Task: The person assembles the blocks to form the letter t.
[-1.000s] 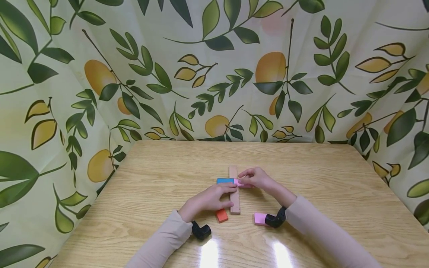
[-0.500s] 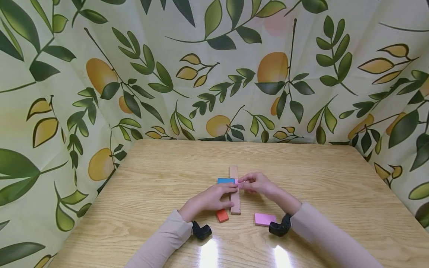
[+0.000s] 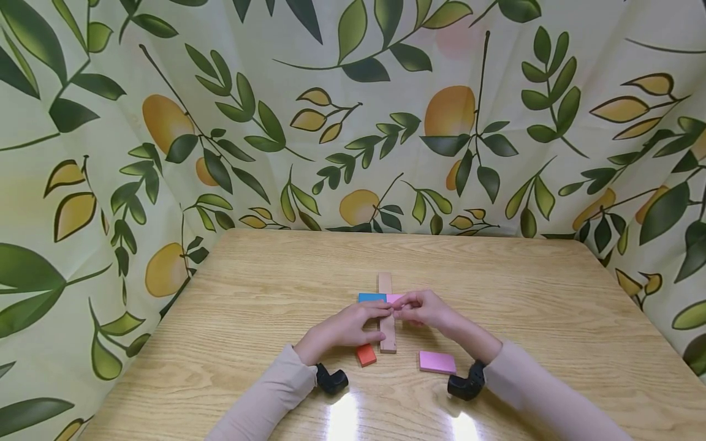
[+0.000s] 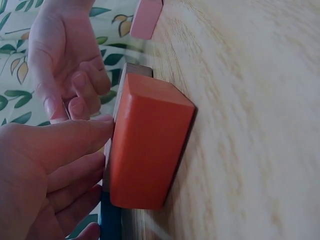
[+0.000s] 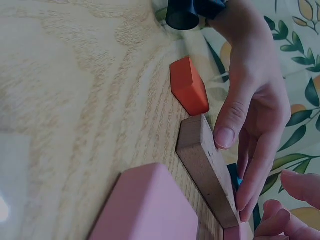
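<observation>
My left hand (image 3: 350, 324) lies over a natural wood block (image 3: 388, 337), its fingers extended and its fingertips resting along the top. My right hand (image 3: 432, 309) is on the other side, fingers bent, with its fingertips at the joint between this wood block and a pink block (image 3: 394, 297). The pink block is partly hidden under that hand. A blue block (image 3: 372, 297) meets it end to end on the left, and wood (image 3: 384, 282) continues beyond them, making a cross shape. An orange-red block (image 4: 152, 145) stands close beside the near wood block, below my left hand.
A second pink block (image 3: 437, 362) lies apart on the wooden table (image 3: 276, 275), near my right wrist. Black wrist cameras (image 3: 332, 380) hang from both wrists. A leaf-patterned cloth (image 3: 353, 122) rises behind the table and along its sides.
My right hand has slid toward me along the pink block to its near edge, uncovering more of its top. The loose pink block is now fully visible. My left hand stays in place.
</observation>
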`<state>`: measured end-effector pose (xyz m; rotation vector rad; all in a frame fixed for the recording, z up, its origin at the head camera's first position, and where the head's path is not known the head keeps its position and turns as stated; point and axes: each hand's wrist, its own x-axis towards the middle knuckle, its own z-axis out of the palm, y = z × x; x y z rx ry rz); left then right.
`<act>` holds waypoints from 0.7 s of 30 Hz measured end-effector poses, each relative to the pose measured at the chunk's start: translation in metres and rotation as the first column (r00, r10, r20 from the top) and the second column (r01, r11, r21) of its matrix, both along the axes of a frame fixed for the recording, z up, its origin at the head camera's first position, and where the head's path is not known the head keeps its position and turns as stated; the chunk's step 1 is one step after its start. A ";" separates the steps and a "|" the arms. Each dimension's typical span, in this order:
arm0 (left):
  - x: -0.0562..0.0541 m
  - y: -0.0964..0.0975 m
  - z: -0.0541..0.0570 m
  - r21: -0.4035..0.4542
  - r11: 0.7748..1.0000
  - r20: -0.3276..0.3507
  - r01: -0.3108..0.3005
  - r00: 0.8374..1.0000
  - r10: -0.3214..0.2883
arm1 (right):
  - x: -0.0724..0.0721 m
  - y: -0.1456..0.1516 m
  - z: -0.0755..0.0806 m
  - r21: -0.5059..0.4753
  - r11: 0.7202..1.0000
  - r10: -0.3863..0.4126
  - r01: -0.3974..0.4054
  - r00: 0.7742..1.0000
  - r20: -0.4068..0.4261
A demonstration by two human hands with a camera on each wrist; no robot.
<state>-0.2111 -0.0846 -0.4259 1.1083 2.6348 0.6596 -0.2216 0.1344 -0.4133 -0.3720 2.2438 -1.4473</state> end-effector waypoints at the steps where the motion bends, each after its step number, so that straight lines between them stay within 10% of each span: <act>1: 0.000 0.000 0.000 0.000 1.000 0.001 0.000 1.000 0.000 | 0.001 0.000 0.000 0.004 1.000 0.004 -0.004 1.000 -0.009; 21: -0.001 0.000 0.001 -0.006 1.000 -0.011 0.005 1.000 -0.006 | 0.022 0.003 -0.006 -0.078 0.995 0.053 -0.054 0.998 -0.022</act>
